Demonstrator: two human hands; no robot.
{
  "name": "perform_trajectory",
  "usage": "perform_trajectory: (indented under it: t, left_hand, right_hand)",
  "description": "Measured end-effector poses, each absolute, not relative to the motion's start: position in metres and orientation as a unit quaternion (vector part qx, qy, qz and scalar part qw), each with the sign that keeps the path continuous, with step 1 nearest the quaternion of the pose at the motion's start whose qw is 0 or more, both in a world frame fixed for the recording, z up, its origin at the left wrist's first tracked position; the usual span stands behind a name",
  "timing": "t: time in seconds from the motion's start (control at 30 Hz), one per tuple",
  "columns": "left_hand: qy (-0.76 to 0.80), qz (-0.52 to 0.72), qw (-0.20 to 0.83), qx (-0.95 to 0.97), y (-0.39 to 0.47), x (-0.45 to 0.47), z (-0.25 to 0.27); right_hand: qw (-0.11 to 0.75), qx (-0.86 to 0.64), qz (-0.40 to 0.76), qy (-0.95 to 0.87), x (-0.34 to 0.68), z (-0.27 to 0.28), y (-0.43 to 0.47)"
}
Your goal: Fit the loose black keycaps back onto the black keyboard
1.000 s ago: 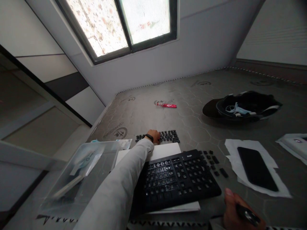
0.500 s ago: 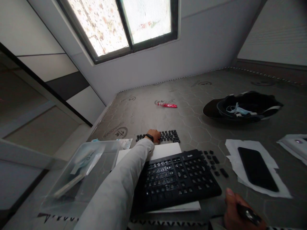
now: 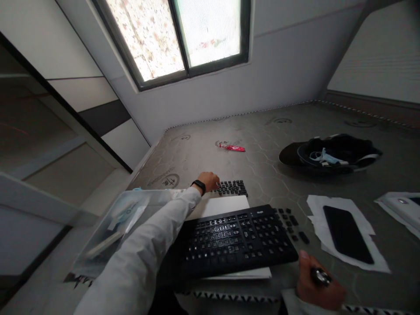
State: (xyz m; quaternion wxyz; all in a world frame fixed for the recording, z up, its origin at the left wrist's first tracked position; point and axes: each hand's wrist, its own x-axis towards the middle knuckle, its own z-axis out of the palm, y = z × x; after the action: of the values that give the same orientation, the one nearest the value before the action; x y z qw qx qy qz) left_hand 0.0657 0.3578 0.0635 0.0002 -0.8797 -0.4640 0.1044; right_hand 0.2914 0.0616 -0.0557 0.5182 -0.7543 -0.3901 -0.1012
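Observation:
My left hand [image 3: 209,180] reaches far forward, its fingers curled down at the left end of the laid-out black keycaps [image 3: 231,188]. Whatever sits between those fingertips is hidden. Closer to me lies a black keyboard [image 3: 229,240], its key positions bare of caps, resting partly on a white sheet or box [image 3: 226,205]. Beside the keyboard's right front corner, my right hand [image 3: 320,286] is closed around a small black tool with a shiny metal end [image 3: 321,276]; its kind is unclear. Several loose keycaps [image 3: 293,221] lie along the keyboard's right edge.
On the left stands a clear plastic bin [image 3: 108,245] with packets inside. A phone [image 3: 348,234] rests on white paper [image 3: 316,205] at right. Farther back are a black cap [image 3: 290,155] holding a blue mask [image 3: 328,157], and a red-handled item [image 3: 234,148].
My left hand has shifted slightly left and lifted off the keycap rows, uncovering some. My right hand has moved a little left and up, still gripping the black tool. The view has tilted slightly.

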Motion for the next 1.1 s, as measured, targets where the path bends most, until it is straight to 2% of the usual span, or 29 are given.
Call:
perform_trajectory:
  t: [0.1,0.2,0.33,0.5,0.87,1.1]
  left_hand:
    - [-0.488,0.038,0.005,-0.872,0.313,0.044,0.088]
    - [-0.527,-0.025,0.015,-0.850,0.238,0.014,0.096]
    - [-0.588,-0.169,0.018,-0.791,0.129,-0.028,0.073]
    - [-0.581,-0.196,0.056,-0.788,0.045,-0.060,0.035]
    - [-0.586,-0.246,0.071,-0.769,0.019,-0.072,0.018]
    - [-0.599,-0.273,0.071,-0.749,0.015,-0.080,0.007]
  right_hand:
    - [0.494,-0.757,-0.132,-0.407,0.291,-0.057,0.065]
    - [0.508,-0.751,-0.144,-0.397,0.290,-0.062,0.067]
    - [0.497,-0.752,-0.133,-0.413,0.288,-0.067,0.068]
    - [0.468,-0.757,-0.114,-0.442,0.282,-0.064,0.065]
    - [0.371,-0.783,-0.106,-0.488,0.265,-0.040,0.037]
    - [0.372,-0.760,-0.125,-0.518,0.278,-0.034,0.011]
